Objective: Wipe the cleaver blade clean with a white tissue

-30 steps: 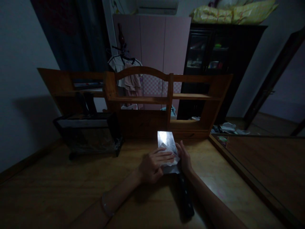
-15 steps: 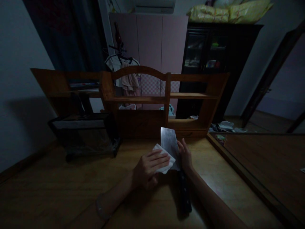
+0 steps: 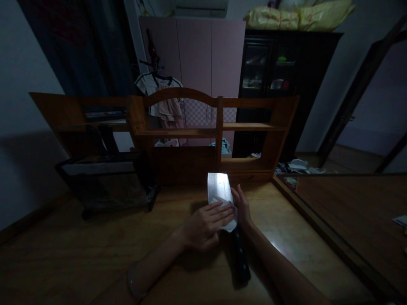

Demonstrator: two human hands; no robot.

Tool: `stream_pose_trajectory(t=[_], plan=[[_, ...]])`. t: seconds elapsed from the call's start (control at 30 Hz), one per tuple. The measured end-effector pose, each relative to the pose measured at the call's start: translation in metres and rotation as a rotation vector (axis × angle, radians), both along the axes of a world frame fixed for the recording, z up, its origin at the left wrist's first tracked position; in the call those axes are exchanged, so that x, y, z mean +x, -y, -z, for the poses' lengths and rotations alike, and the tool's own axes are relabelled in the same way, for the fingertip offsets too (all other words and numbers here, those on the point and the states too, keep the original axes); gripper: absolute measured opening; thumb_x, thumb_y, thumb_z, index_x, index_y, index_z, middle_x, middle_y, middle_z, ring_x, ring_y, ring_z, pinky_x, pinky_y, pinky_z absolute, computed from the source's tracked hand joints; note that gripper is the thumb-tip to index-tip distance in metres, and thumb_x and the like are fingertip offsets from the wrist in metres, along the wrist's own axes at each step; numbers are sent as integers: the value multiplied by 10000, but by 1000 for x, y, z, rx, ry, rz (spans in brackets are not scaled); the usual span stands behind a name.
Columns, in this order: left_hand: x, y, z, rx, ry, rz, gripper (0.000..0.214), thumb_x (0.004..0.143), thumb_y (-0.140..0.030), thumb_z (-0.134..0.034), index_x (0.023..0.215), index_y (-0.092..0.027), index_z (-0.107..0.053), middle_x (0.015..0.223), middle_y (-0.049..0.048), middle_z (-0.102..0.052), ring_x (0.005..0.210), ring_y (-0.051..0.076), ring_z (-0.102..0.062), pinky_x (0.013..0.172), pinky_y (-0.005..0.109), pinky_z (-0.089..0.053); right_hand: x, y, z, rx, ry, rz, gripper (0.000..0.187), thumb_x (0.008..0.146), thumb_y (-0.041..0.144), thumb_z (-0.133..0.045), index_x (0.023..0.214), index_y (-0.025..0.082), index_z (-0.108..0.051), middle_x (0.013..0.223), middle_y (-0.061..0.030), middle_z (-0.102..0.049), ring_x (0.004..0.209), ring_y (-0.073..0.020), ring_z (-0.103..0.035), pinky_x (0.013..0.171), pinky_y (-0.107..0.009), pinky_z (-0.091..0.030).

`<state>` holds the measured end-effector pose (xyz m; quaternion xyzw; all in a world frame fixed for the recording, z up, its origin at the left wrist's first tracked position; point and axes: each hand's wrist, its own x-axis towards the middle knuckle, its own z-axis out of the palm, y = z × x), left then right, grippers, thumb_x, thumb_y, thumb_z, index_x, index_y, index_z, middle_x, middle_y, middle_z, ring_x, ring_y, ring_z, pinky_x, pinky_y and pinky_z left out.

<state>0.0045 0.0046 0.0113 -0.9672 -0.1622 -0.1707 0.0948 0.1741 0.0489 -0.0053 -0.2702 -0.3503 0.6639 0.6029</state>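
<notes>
My left hand (image 3: pixel 203 226), fingers together, pins the white cloth (image 3: pixel 230 226) onto the cleaver (image 3: pixel 218 186) beneath, further right than half a second ago; my right hand (image 3: pixel 243 212) flanks the blade, its closure I cannot tell.

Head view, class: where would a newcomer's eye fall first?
Probably the shiny cleaver blade near the centre, catching light. The left hand holds a white cloth or tissue against it, the right hand at its right edge. Next, perhaps, the yellow bags atop the dark cabinet, upper right.
</notes>
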Motion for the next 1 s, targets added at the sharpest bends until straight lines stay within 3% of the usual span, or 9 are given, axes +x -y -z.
stream_pose_trajectory(t=[0.2,0.47,0.67,1.0], plan=[[-8,-8,0,42,27,-28,652,862,-325,-361,1472,-95,-334,1517,131,-365,1427,253,-294,1179,486,-234,-2,-4,3,-3,-25,-36,485,714,643,-655,917,206,-714,865,-37,-763,975,-276,-680,837,-369,-514],[-24,-19,6,125,180,-184,630,872,-257,-371,1475,-81,-323,1535,144,-326,1441,269,-252,1158,522,-279,3,-10,12,6,28,14,415,786,593,-594,1005,261,-709,933,6,-749,997,-246,-652,859,-350,-478],[-19,-15,7,87,140,-149,639,853,-227,-383,1471,-74,-329,1545,140,-305,1445,256,-243,1163,486,-292,5,-10,12,-28,47,0,508,789,662,-530,971,220,-703,868,2,-738,915,-235,-665,830,-329,-478],[-9,-8,4,18,24,-37,693,829,-303,-393,1478,-73,-306,1541,142,-307,1441,258,-252,1177,474,-262,-1,2,-5,-22,-53,-112,577,750,710,-566,966,189,-691,900,-66,-756,919,-275,-690,806,-361,-515]])
